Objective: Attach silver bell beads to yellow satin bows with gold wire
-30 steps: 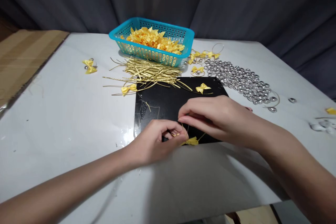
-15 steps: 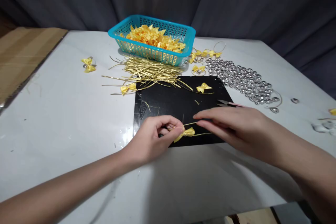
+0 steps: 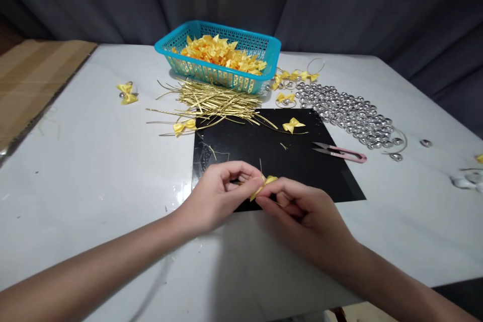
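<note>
From the head view, we are taking the black mat (image 3: 264, 153) as our landmark. At its near edge we are holding a small yellow bow (image 3: 265, 183) between both hands. Our left hand (image 3: 221, 193) is pinching the bow's left end, thumb and forefinger pressed together on it, probably to keep it from turning. Our right hand (image 3: 302, 214) is meeting it from the right, fingertips closing on the bow's other side and on what looks like a thin gold wire (image 3: 260, 166) that is sticking up from the bow's middle; we cannot tell exactly how the wire is running under the fingers. Keeping the bow over the dark mat is likely making the fine wire easier to see.

On the mat's right part a pair of pink snips (image 3: 339, 151) is lying free, close to our right hand for quick reach. Near the mat's far edge another bow (image 3: 292, 125) is resting with wire. Just beyond the far edge a heap of gold wires (image 3: 215, 101) is lying, and behind that a blue basket (image 3: 241, 83) of bows is standing. Off the mat's far right corner silver beads (image 3: 349, 115) are spreading across the white table (image 3: 94, 171).
</note>
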Demonstrator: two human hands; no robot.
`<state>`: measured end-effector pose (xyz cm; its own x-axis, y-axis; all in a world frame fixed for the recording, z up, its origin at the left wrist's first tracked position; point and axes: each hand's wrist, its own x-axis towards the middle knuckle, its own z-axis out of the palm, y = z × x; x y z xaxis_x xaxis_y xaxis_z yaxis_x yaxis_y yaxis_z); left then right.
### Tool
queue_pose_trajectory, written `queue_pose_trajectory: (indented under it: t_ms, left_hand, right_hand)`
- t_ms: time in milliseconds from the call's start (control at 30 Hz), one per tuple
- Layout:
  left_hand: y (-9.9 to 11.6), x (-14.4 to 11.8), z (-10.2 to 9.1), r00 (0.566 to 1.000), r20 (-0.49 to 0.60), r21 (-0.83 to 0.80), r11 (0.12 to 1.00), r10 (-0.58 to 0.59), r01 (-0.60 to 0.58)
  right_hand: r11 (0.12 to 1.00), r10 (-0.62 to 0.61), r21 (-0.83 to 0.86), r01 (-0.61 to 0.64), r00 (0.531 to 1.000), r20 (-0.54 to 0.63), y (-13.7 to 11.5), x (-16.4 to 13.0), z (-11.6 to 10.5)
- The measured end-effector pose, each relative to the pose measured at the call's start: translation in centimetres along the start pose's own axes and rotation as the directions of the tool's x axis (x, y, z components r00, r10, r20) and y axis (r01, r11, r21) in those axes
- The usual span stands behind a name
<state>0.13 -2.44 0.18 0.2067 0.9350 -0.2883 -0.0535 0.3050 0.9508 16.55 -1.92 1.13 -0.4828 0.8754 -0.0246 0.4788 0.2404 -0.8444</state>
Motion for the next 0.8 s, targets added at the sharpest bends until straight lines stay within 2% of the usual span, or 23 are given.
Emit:
queue_pose_trajectory:
  t_ms: [133, 200, 267, 333, 467, 567, 667, 733, 800]
  left_hand:
    - [0.2, -0.1, 0.0, 1.000, -0.015, -0.012, 1.000, -0.002, 0.002]
    - [0.4, 0.0, 0.0, 0.999, -0.048, -0.027, 1.000, 0.005, -0.006]
    - [0.5, 0.0, 0.0, 0.997, -0.078, -0.037, 0.999, 0.020, -0.023]
    - [0.6, 0.1, 0.0, 0.996, -0.083, -0.039, 0.999, 0.023, -0.027]
    - [0.7, 0.0, 0.0, 0.998, -0.062, -0.034, 0.999, 0.014, -0.016]
    - [0.7, -0.2, 0.0, 0.998, -0.059, -0.009, 1.000, 0.028, -0.029]
    - [0.6, -0.3, 0.0, 0.997, -0.078, 0.046, 0.999, 0.024, -0.020]
    - [0.6, -0.4, 0.0, 0.997, -0.074, 0.088, 0.996, 0.023, -0.017]
    - [0.5, -0.5, 0.1, 0.999, -0.033, 0.121, 0.992, 0.042, -0.038]
  right_hand:
    - [0.971, 0.116, 0.201, -0.131, 0.990, 0.084, -0.2, -0.1, -0.2]
    - [0.962, 0.151, 0.227, -0.152, 0.988, 0.022, -0.2, -0.5, -0.2]
    - [0.980, 0.143, 0.154, -0.124, 0.982, -0.120, -0.1, -1.1, -0.1]
    - [0.997, 0.077, 0.017, -0.075, 0.974, -0.214, 0.1, -1.5, -0.1]
    - [0.958, -0.190, -0.246, 0.147, 0.968, -0.163, 0.5, -1.9, -0.4]
    - [0.817, -0.404, -0.466, 0.340, 0.914, -0.041, 1.0, -1.9, -0.8]
    - [0.570, -0.567, -0.641, 0.514, 0.811, 0.146, 1.0, -1.7, -1.7]
    - [0.421, -0.636, -0.682, 0.598, 0.731, 0.248, 0.4, -1.3, -2.6]
    - [0.366, -0.656, -0.674, 0.642, 0.691, 0.302, -0.4, -0.7, -3.5]
